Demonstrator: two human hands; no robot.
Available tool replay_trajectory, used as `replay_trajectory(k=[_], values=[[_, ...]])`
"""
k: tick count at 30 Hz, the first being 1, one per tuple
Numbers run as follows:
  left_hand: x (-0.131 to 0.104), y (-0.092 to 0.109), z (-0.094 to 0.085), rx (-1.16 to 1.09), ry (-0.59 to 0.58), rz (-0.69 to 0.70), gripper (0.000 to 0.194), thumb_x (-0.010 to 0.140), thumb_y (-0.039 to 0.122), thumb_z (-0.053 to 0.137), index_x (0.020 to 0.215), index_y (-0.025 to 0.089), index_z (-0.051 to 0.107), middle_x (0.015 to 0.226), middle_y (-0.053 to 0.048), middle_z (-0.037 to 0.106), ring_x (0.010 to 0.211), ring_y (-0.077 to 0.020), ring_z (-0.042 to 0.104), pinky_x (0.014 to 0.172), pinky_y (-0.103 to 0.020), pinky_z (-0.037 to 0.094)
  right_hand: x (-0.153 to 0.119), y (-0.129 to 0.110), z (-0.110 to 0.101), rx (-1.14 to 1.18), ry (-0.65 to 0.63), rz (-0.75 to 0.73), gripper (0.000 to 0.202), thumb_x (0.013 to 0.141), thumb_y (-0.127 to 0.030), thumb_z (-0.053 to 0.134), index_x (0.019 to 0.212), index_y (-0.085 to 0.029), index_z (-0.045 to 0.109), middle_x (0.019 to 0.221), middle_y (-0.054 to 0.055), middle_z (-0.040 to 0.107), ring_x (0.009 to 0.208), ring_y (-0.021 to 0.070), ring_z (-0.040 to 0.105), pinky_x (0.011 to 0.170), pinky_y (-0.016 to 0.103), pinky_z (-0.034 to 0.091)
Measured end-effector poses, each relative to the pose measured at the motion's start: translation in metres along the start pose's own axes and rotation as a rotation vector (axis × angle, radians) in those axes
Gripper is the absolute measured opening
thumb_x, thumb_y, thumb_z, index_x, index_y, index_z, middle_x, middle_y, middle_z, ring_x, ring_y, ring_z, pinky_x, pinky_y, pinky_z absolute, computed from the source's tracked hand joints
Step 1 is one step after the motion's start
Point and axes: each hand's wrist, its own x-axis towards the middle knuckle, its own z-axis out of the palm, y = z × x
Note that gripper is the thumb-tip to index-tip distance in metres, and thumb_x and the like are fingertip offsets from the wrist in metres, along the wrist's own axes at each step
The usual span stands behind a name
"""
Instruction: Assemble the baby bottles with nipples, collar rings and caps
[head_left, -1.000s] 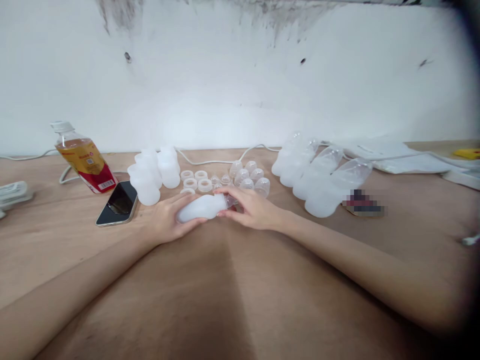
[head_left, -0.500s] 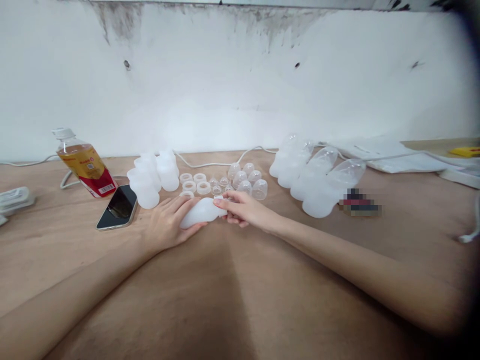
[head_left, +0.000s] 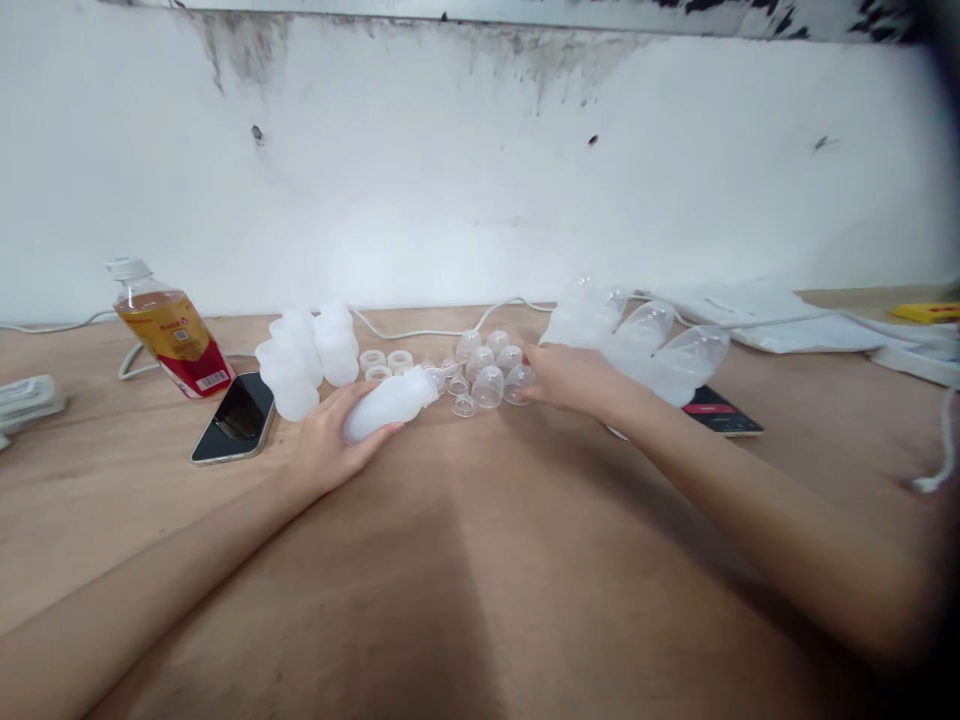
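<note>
My left hand [head_left: 337, 430] is wrapped around a milky white baby bottle [head_left: 386, 405], tilted with its neck up to the right. A white collar and a clear nipple top the bottle. At the right end of a group of clear dome caps [head_left: 487, 385], my right hand [head_left: 566, 378] has its fingers around the nearest cap [head_left: 518, 384], which still stands on the table. White collar rings [head_left: 400, 360] and small clear nipples [head_left: 463, 405] lie between the bottle and the caps; the bottle partly hides them.
Open white bottles [head_left: 289, 375] stand at left, beside a phone [head_left: 236, 415] and a drink bottle [head_left: 176, 335]. Capped bottles [head_left: 634, 350] are at right, partly behind my right arm, near a dark flat object [head_left: 720, 412]. A white cable [head_left: 420, 331] runs along the wall.
My right hand has let go of the bottle's neck and moved right to the clear caps. My left hand keeps the bottle, now tilted more upward.
</note>
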Motion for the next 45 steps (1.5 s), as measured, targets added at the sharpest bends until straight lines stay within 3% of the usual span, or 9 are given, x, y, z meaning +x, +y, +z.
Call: replay_trajectory(k=[4, 9, 14, 19, 23, 25, 28, 35, 45], values=[[0.000, -0.001, 0.000, -0.021, 0.002, -0.028, 0.039, 0.076, 0.043, 0.053, 0.105, 0.017, 0.051, 0.099, -0.005, 0.061, 0.090, -0.0189, 0.058, 0.077, -0.028, 0.046, -0.004, -0.002, -0.005, 0.015, -0.095, -0.038, 0.035, 0.072, -0.028, 0.054, 0.102, -0.010, 0.052, 0.094, 0.015, 0.062, 0.084, 0.0266, 0.059, 0.058, 0.027, 0.039], [0.000, 0.000, 0.000, -0.035, 0.002, -0.043, 0.040, 0.076, 0.043, 0.053, 0.105, 0.017, 0.052, 0.099, -0.005, 0.061, 0.090, -0.0188, 0.058, 0.078, -0.027, 0.045, -0.012, 0.003, -0.017, 0.029, -0.260, -0.141, 0.031, 0.064, -0.025, 0.061, 0.091, -0.011, 0.058, 0.082, 0.011, 0.063, 0.069, 0.0225, 0.060, 0.050, 0.025, 0.037], [0.000, -0.001, 0.000, -0.044, 0.005, -0.058, 0.040, 0.075, 0.044, 0.053, 0.105, 0.017, 0.052, 0.099, -0.005, 0.062, 0.089, -0.0196, 0.058, 0.078, -0.029, 0.045, -0.021, -0.006, -0.020, 0.120, -0.270, -0.333, 0.032, 0.061, -0.022, 0.063, 0.092, -0.014, 0.060, 0.082, 0.008, 0.062, 0.073, 0.0215, 0.058, 0.055, 0.026, 0.039], [0.001, -0.002, 0.000, -0.065, 0.027, -0.119, 0.042, 0.074, 0.045, 0.053, 0.103, 0.015, 0.053, 0.099, -0.007, 0.062, 0.089, -0.0207, 0.059, 0.079, -0.031, 0.046, -0.018, -0.018, -0.018, 0.685, -0.301, -0.458, 0.035, 0.062, -0.031, 0.066, 0.094, -0.017, 0.059, 0.077, 0.003, 0.062, 0.058, 0.0128, 0.057, 0.051, 0.024, 0.046], [0.001, -0.002, -0.001, -0.102, 0.047, -0.132, 0.043, 0.074, 0.045, 0.053, 0.105, 0.015, 0.054, 0.101, -0.007, 0.062, 0.090, -0.0216, 0.058, 0.080, -0.032, 0.046, -0.006, -0.017, -0.014, 1.236, -0.120, -0.334, 0.044, 0.060, -0.028, 0.070, 0.101, -0.016, 0.055, 0.105, 0.008, 0.058, 0.077, 0.0149, 0.061, 0.058, 0.024, 0.055], [0.002, -0.003, 0.000, -0.129, 0.061, -0.150, 0.044, 0.074, 0.045, 0.053, 0.104, 0.014, 0.054, 0.101, -0.007, 0.062, 0.091, -0.0220, 0.058, 0.081, -0.032, 0.045, -0.001, -0.015, -0.011, 1.411, -0.032, -0.246, 0.044, 0.060, -0.026, 0.070, 0.100, -0.016, 0.055, 0.106, 0.009, 0.058, 0.080, 0.0165, 0.063, 0.058, 0.022, 0.056], [0.002, -0.005, 0.001, -0.151, 0.061, -0.169, 0.044, 0.073, 0.046, 0.054, 0.104, 0.014, 0.054, 0.101, -0.008, 0.062, 0.090, -0.0223, 0.058, 0.080, -0.033, 0.045, 0.003, -0.016, -0.007, 1.561, -0.033, -0.198, 0.039, 0.061, -0.025, 0.071, 0.095, -0.014, 0.056, 0.103, 0.010, 0.061, 0.078, 0.0179, 0.065, 0.055, 0.020, 0.056], [0.003, -0.003, -0.001, -0.125, 0.030, -0.161, 0.043, 0.074, 0.046, 0.053, 0.104, 0.014, 0.054, 0.102, -0.008, 0.062, 0.091, -0.0226, 0.058, 0.080, -0.034, 0.046, 0.005, -0.019, -0.001, 1.636, -0.088, -0.215, 0.042, 0.059, -0.022, 0.072, 0.098, -0.015, 0.056, 0.108, 0.011, 0.059, 0.078, 0.0192, 0.065, 0.056, 0.023, 0.058], [0.000, 0.001, -0.002, -0.041, -0.020, 0.031, 0.041, 0.076, 0.043, 0.052, 0.109, 0.018, 0.051, 0.100, -0.005, 0.062, 0.090, -0.0204, 0.058, 0.077, -0.029, 0.046, 0.000, -0.033, 0.008, 1.502, -0.097, -0.391, 0.044, 0.055, -0.023, 0.073, 0.096, -0.016, 0.059, 0.103, 0.008, 0.060, 0.078, 0.0155, 0.061, 0.059, 0.026, 0.057]])
